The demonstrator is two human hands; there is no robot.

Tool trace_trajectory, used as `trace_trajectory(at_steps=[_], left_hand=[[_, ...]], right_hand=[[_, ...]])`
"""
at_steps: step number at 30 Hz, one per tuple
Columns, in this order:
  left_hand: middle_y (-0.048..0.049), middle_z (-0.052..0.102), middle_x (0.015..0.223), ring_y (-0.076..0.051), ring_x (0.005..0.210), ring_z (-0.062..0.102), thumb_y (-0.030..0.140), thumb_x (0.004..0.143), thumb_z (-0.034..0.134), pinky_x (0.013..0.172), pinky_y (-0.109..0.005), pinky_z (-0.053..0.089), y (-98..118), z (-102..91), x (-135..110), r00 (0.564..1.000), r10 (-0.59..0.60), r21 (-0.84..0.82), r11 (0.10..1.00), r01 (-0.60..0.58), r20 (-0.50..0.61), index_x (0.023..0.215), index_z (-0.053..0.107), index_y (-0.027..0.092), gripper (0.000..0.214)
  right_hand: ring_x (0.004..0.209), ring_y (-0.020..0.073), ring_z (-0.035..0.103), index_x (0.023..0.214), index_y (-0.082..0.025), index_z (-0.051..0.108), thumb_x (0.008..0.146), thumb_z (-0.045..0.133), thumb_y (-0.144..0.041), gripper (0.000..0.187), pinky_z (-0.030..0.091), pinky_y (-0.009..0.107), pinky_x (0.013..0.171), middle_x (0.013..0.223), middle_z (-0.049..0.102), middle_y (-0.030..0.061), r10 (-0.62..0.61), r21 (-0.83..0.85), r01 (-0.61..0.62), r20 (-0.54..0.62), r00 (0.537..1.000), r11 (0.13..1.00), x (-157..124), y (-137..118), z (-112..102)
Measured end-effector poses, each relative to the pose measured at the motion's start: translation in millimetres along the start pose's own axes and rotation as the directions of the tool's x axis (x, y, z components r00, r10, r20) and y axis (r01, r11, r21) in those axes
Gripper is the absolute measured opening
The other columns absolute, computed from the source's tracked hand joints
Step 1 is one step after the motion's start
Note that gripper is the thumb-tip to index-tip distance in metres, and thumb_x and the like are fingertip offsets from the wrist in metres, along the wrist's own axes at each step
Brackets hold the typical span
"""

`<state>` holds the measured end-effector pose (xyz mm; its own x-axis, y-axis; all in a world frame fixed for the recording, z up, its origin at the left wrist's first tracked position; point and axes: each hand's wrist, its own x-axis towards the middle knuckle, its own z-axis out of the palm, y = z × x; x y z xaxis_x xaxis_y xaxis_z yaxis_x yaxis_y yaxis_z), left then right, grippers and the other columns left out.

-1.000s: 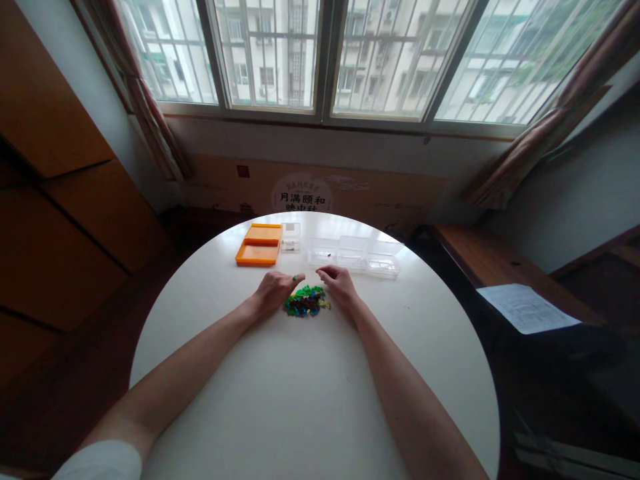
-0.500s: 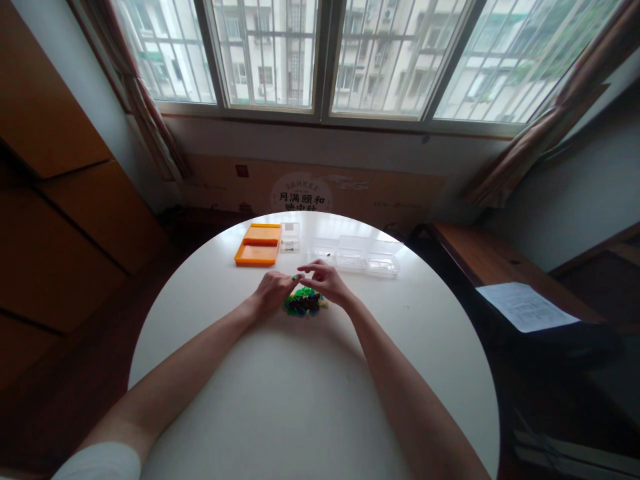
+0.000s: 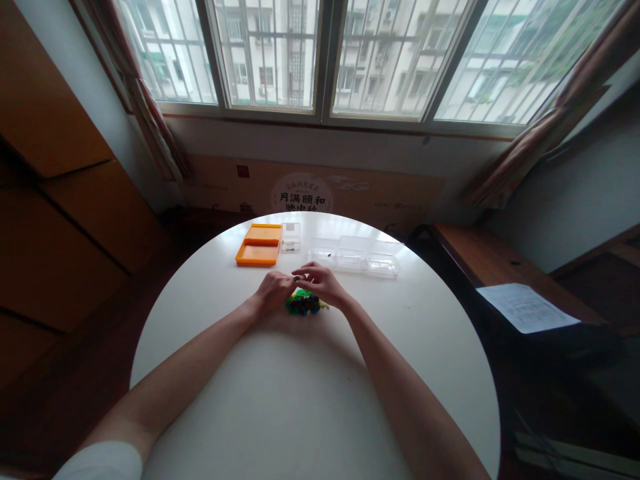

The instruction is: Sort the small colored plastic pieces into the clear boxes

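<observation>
My left hand (image 3: 274,288) is closed, pinching a small green piece (image 3: 297,278) at its fingertips; the piece is too small to name. From the other side my right hand (image 3: 323,283) meets it, thumb and fingers closed around the same piece and partly covering it. Just below both hands, a pile of small coloured pieces (image 3: 304,303), green, dark brown, blue and yellow, lies on the white round table (image 3: 300,387).
An orange two-part tray (image 3: 258,253) lies at the table's far left. Beside it is a small clear box (image 3: 291,238). Farther right stand clear plastic boxes (image 3: 353,259) with raised lids, one holding a dark speck. Papers (image 3: 525,308) rest on a wooden desk (image 3: 470,257) at right.
My right hand's fingers have come down and closed in on the green piece, covering more of it. My left hand has barely moved.
</observation>
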<state>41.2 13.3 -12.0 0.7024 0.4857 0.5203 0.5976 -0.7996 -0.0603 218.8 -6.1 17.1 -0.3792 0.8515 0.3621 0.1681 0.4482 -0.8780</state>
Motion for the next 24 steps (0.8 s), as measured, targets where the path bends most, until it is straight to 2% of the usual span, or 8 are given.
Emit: trace_trajectory(at_steps=[8, 17, 24], left_hand=[[-0.0014, 0.056, 0.051, -0.012, 0.047, 0.051, 0.019, 0.088, 0.042, 0.049, -0.024, 0.030, 0.5, -1.6, -0.1, 0.999, 0.016, 0.054, 0.998, -0.018, 0.029, 0.066, 0.058, 0.013, 0.028], [-0.0002, 0.053, 0.048, -0.009, 0.044, 0.047, 0.021, 0.091, 0.038, 0.049, -0.023, 0.027, -0.1, -0.8, -0.2, 0.992, 0.044, 0.027, 0.999, -0.041, -0.117, 0.062, 0.056, 0.013, 0.034], [0.0001, 0.056, 0.050, -0.010, 0.046, 0.050, 0.020, 0.090, 0.041, 0.050, -0.024, 0.028, -1.8, 1.5, -1.5, 0.992, 0.047, 0.007, 0.999, -0.047, -0.113, 0.066, 0.057, 0.014, 0.030]], right_hand=[[0.065, 0.0091, 0.051, 0.088, -0.020, 0.071, 0.072, 0.067, -0.038, 0.025, 0.042, 0.021, 0.053, 0.086, 0.055, 0.0041, -0.008, 0.021, 0.008, -0.031, 0.999, 1.000, 0.4, 3.2, 1.0], [0.063, 0.0087, 0.050, 0.084, -0.018, 0.071, 0.070, 0.068, -0.036, 0.024, 0.044, 0.022, 0.056, 0.083, 0.055, 0.0035, -0.002, 0.003, 0.002, -0.060, 0.998, 1.000, 3.0, -1.8, 4.9], [0.061, 0.0077, 0.049, 0.087, -0.017, 0.070, 0.069, 0.069, -0.036, 0.025, 0.044, 0.022, 0.056, 0.085, 0.056, 0.0035, 0.018, 0.003, -0.018, -0.045, 0.999, 1.000, 2.2, 1.2, 3.6]])
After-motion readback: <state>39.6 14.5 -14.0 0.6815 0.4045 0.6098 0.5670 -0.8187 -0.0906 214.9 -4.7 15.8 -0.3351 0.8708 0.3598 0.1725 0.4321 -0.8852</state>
